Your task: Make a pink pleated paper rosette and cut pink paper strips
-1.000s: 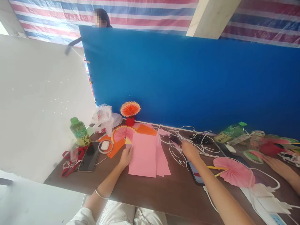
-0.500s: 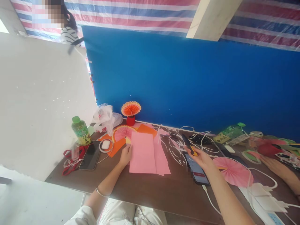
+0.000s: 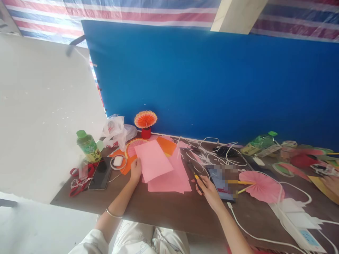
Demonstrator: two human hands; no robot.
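My left hand (image 3: 136,169) is closed on the left edge of a pink paper sheet (image 3: 153,160), which is lifted and turned at an angle. Beneath that sheet, more pink paper (image 3: 178,178) lies on the table. In my right hand (image 3: 205,187) is a black-and-yellow utility knife (image 3: 195,173), pointing away from me just right of the paper. Close by that hand lies a phone with a lit screen (image 3: 221,185). A pleated pink paper fan (image 3: 134,146) and orange paper (image 3: 166,145) lie behind the sheets.
A green-capped bottle (image 3: 88,146), dark phone (image 3: 99,174) and white earphone case (image 3: 118,161) are on the left. An orange paper fan in a red base (image 3: 145,123) stands by the blue partition (image 3: 185,81). Right are cables, a pink fan (image 3: 265,187), a power strip (image 3: 304,233) and another person's hand (image 3: 332,185).
My left hand has lifted and turned the top pink sheet. My right hand has brought the utility knife left and nearer to me, beside the paper.
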